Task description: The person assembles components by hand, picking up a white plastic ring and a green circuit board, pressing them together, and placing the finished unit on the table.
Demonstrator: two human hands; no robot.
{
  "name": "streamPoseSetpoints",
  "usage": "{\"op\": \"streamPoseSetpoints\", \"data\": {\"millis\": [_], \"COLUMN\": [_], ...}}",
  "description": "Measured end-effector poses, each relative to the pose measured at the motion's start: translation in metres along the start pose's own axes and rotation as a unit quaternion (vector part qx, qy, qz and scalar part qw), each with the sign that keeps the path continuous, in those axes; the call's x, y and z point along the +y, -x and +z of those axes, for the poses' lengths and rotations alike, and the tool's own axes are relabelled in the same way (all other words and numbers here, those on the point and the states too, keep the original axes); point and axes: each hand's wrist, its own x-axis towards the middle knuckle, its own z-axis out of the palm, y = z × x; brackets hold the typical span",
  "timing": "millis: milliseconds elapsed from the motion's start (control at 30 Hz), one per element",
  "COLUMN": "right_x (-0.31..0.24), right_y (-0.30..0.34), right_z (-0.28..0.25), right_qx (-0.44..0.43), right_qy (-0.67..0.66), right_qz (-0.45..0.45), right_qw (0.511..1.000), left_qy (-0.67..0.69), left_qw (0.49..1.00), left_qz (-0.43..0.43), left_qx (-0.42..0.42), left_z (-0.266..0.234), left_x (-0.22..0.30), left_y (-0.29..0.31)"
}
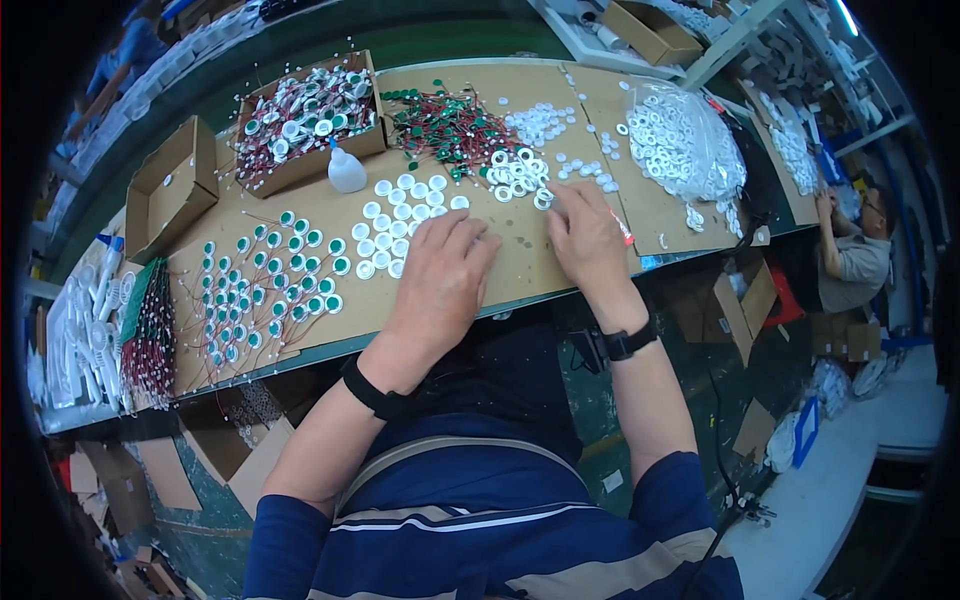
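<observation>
My left hand [443, 270] lies low over the near right part of a group of white round caps [403, 211], its fingers stretched forward and slightly bent. I see nothing held in it, though the underside is hidden. To its right, my right hand [588, 238] is at a small pile of white rings [517, 174]. Its thumb and forefinger are apart, and the forefinger tip is next to a ring at the pile's edge. Left of the caps, several white discs with green centres and thin red wires [275, 290] lie spread out.
Behind stand a carton of wired discs [310, 115], a second carton [172, 188] and a white squeeze bottle [346, 171]. Green wired parts [450, 125] lie heaped beside a bag of white rings [683, 140]. White handles [85, 330] lie far left. A co-worker [860, 250] is at right.
</observation>
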Motion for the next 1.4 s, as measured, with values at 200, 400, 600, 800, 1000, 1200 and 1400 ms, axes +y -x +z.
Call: {"op": "streamPoseSetpoints", "data": {"millis": [200,400,600,800,1000,1200,1400], "right_x": [-0.004,-0.015,-0.026,-0.017,-0.026,-0.019,0.014], "right_y": [0.004,0.024,0.022,0.018,0.024,0.029,-0.002], "right_z": [-0.002,0.014,0.009,0.0,-0.007,-0.014,-0.028], "right_qx": [-0.019,-0.009,-0.068,-0.133,-0.11,-0.115,-0.006], "right_qy": [0.023,-0.051,-0.124,-0.203,-0.215,-0.134,0.007], "right_qz": [-0.021,-0.07,-0.019,0.09,0.14,0.095,0.106], "right_qw": [0.999,0.996,0.99,0.966,0.96,0.98,0.994], "left_qy": [0.058,0.084,0.068,0.099,0.096,0.081,0.063], "left_qw": [0.998,0.996,0.995,0.993,0.994,0.994,0.995], "left_qz": [0.012,0.004,-0.026,-0.037,-0.035,0.019,0.029], "left_qx": [-0.015,-0.04,-0.07,-0.059,-0.047,-0.064,-0.073], "left_z": [0.007,0.003,-0.004,0.009,0.009,0.003,0.006], "left_x": [0.014,0.012,0.015,0.011,0.012,0.014,0.012], "left_y": [0.005,0.014,0.007,0.001,0.008,0.005,0.008]}}
